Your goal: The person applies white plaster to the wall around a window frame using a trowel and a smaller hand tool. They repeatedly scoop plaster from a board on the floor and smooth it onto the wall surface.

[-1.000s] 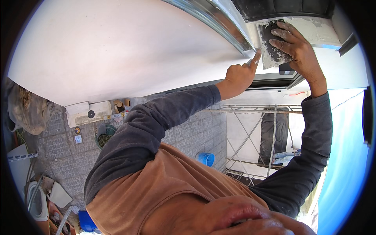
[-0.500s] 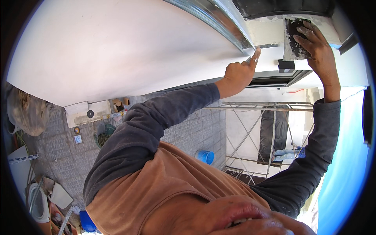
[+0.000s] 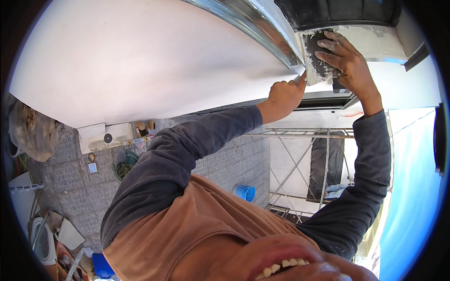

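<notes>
My right hand [image 3: 349,63] holds a flat black plate-like scraper [image 3: 318,58], smeared with pale plaster, its fingers spread over the back. The scraper lies against the whitish plastered band [image 3: 372,42] under a dark frame, at the end of a shiny metal profile [image 3: 253,28]. Close beside it, my left hand [image 3: 284,96] is closed, index finger stretched up to the scraper's lower corner. A small grey edge [image 3: 296,78] shows at its fingers; what it belongs to is hidden.
A large white panel [image 3: 140,61] fills the upper left. Below are metal scaffolding [image 3: 295,164], a blue bucket [image 3: 244,192], a green tub [image 3: 124,166] and a plastic bag [image 3: 35,133] on paving [image 3: 70,173]. Blue sheeting [image 3: 410,187] hangs at the right.
My right hand has slid the scraper left along the plastered band, up to my left fingertip and the metal profile's end. My left hand has hardly moved.
</notes>
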Motion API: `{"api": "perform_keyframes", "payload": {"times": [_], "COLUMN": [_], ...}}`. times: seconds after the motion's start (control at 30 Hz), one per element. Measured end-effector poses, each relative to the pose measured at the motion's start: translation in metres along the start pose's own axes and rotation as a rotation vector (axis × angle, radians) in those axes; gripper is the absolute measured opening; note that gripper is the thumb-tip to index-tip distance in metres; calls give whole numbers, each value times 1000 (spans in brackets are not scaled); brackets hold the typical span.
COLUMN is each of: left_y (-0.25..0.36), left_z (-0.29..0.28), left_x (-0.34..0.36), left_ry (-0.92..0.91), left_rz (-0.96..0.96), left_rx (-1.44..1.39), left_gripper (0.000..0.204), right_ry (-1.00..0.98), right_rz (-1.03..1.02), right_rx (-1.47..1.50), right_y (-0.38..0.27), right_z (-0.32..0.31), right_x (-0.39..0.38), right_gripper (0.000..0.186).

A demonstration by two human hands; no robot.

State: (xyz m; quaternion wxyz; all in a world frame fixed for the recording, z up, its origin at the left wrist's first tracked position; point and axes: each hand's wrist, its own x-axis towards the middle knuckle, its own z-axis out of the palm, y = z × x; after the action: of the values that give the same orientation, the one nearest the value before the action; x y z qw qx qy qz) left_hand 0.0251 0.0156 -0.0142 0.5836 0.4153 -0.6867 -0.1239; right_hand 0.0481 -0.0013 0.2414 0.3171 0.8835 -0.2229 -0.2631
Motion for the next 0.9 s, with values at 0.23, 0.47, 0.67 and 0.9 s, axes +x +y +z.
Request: {"api": "perform_keyframes", "payload": {"times": [0.23, 0.47, 0.67, 0.9], "left_y": [3, -8, -1, 2], "left_z": [-2, -17, -16, -14], "left_x": [-4, -12, -2, 1], "left_ry": [-3, -75, -98, -91], "left_rz": [-20, -24, -19, -17], "left_rx": [8, 14, -12, 11], "left_gripper": [75, 96, 95, 93], "right_ry": [-43, -46, -33, 19], "right_rz": [-8, 49, 185, 72], "right_rx": [-89, -247, -355, -56], "right_y": [-3, 10, 33, 13], "right_z": [2, -14, -68, -23], "right_x": [6, -4, -30, -27], "right_gripper": [49, 44, 52, 58]}}
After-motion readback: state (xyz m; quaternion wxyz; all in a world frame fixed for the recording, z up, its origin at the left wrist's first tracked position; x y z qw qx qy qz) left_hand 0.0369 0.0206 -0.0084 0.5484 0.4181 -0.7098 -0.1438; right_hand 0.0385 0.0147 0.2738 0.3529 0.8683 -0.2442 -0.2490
